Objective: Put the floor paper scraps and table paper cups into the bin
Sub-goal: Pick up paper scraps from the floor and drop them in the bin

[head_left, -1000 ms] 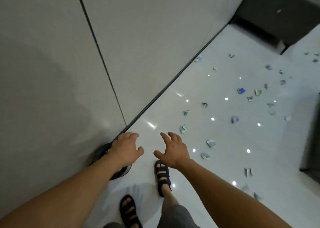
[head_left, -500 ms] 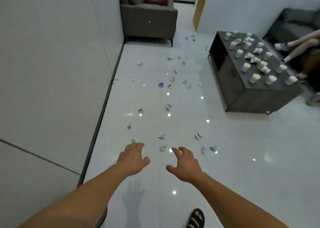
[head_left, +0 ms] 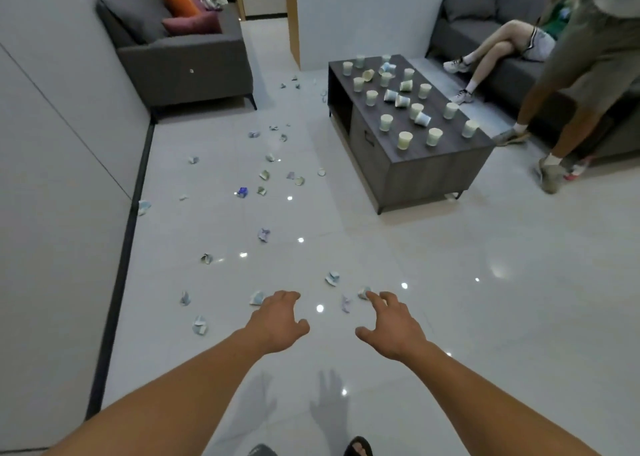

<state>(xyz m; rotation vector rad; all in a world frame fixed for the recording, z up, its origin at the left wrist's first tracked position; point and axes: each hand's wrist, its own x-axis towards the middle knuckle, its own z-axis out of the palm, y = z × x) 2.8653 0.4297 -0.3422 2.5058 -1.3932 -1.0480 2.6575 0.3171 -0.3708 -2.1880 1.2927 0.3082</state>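
Above the littered floor (head_left: 450, 299), left hand (head_left: 277, 324) and right hand (head_left: 394, 327) hover loose-fingered and empty, scrap pickup starting; next, grab nearest paper scrap (head_left: 363, 292).

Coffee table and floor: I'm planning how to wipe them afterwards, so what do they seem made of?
Coffee table: dark wood or wood-look laminate, matte, judging by grain streaks on its side. Floor: probably polished tile or stone, pale and glossy; it reflects bright light spots.
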